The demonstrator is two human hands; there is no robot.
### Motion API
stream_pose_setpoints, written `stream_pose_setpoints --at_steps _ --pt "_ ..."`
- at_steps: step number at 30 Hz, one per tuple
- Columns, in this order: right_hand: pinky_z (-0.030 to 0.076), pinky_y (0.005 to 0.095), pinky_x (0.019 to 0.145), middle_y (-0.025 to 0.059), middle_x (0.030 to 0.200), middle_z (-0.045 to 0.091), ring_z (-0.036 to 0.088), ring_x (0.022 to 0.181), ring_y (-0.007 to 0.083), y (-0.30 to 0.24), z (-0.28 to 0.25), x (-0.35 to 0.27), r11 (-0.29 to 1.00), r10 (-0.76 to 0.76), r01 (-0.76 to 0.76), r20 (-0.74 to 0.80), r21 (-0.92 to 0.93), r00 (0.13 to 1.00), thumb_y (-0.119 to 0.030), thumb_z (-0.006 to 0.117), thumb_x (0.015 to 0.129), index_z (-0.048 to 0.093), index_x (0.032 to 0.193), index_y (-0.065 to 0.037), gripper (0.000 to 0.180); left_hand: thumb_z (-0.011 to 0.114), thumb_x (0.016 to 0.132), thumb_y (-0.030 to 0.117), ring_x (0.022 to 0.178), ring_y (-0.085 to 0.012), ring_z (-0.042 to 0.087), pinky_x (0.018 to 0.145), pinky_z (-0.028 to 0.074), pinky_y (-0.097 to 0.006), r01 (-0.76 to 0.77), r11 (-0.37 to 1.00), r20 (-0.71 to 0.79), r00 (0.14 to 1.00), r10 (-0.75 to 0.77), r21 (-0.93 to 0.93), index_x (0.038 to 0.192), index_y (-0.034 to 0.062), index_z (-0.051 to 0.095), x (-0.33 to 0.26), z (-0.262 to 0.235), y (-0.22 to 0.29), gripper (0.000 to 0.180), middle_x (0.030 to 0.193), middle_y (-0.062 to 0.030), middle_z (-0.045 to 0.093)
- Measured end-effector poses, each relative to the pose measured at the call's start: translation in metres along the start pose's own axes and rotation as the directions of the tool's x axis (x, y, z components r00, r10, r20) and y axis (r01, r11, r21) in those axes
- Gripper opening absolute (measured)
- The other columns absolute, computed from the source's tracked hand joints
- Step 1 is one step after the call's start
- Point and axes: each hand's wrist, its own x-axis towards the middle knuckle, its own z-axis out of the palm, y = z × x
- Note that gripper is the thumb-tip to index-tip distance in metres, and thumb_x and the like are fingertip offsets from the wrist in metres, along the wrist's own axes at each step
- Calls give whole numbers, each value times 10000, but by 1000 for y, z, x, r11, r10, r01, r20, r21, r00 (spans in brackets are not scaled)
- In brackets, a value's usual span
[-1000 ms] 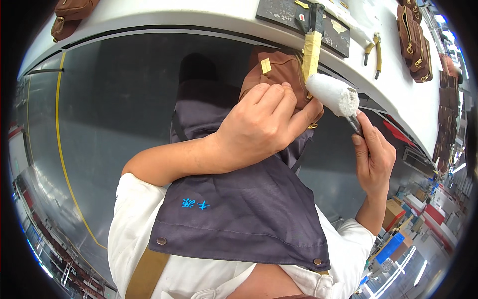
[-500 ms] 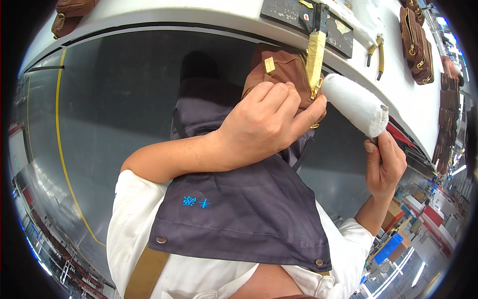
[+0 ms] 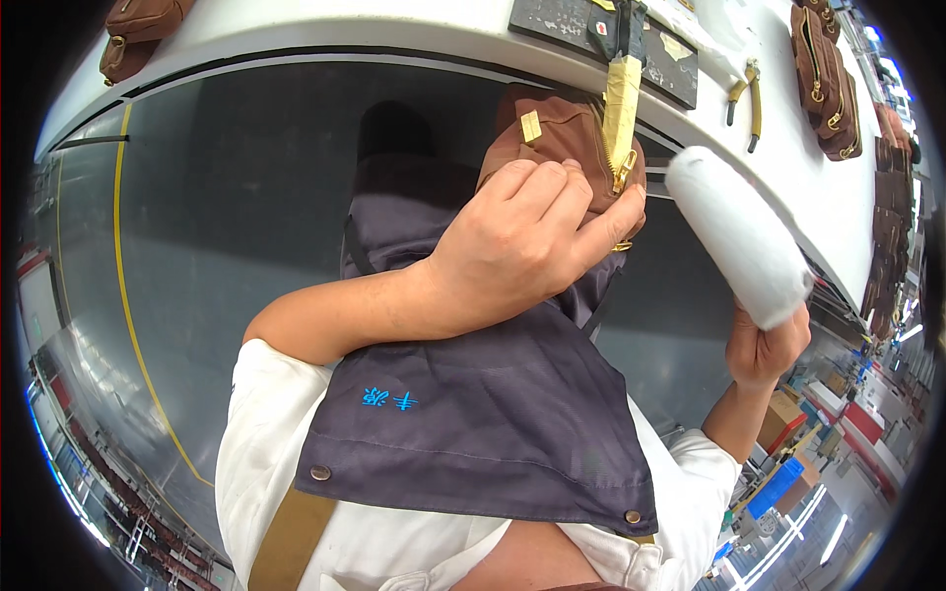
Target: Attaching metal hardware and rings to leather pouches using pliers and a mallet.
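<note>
My left hand [image 3: 517, 258] grips a small brown leather pouch [image 3: 552, 133] against my grey apron [image 3: 473, 433]. The pouch has a gold zipper with a yellow tape strip [image 3: 621, 103] hanging along it. My right hand [image 3: 767, 347] is out to the right and holds the lower end of a thick white roll [image 3: 734, 234] of soft padding. The roll slants up toward the pouch but stands apart from it.
The white worktable [image 3: 394, 25] curves across the top, carrying a dark mat [image 3: 562, 20], yellow-handled pliers [image 3: 754, 94] and more brown pouches [image 3: 823, 64], one also at top left [image 3: 138, 30]. Below lies grey floor with a yellow line [image 3: 123, 295]. Boxes [image 3: 783, 419] stand lower right.
My right hand has moved right and down, drawing the white roll away from the pouch's zipper, so its full length now shows. My left hand keeps its hold on the pouch.
</note>
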Motion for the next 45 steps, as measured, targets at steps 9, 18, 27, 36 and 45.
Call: stream_pose_setpoints --at_steps 9,18,27,36,45 --pt "393 274 523 66 692 544 496 559 148 -2 8 -5 959 281 -283 130 0 951 -55 703 870 668 1225 -16 359 636 820 161 763 -180 551 679 450 -296 -11 1000 20 1000 10 10 1143 108 691 0 -1 0 332 754 -29 499" --pt "429 237 566 109 773 639 570 615 146 4 1 -12 959 237 -246 80 143 968 -26 700 864 666 1169 55 318 628 798 150 780 -201 562 715 470 -313 -18 999 -2 1000 18 33 1150 109 684 -1 1 -2 359 803 -57 526" --pt "426 263 561 68 733 597 536 616 125 13 5 3 943 326 -323 23 -77 945 6 695 850 692 1168 -23 320 641 763 149 790 -206 580 721 490 -321 41 999 63 997 -40 -14 1214 148 681 -2 -5 1 452 874 -81 581" --pt "467 272 676 29 825 605 534 711 116 154 13 -17 582 792 -812 -194 -42 578 -158 638 945 624 1290 -40 365 660 733 154 816 -204 601 738 502 -328 39 999 119 992 -39 -2 1278 194 662 -3 -8 2 546 940 -92 624" --pt "491 323 791 105 901 670 627 859 214 33 56 20 760 490 -548 246 350 836 -239 534 1021 696 962 13 306 657 755 178 925 -215 587 783 481 -329 112 994 181 977 -112 8 1293 249 658 -6 -6 6 543 1027 -86 595"
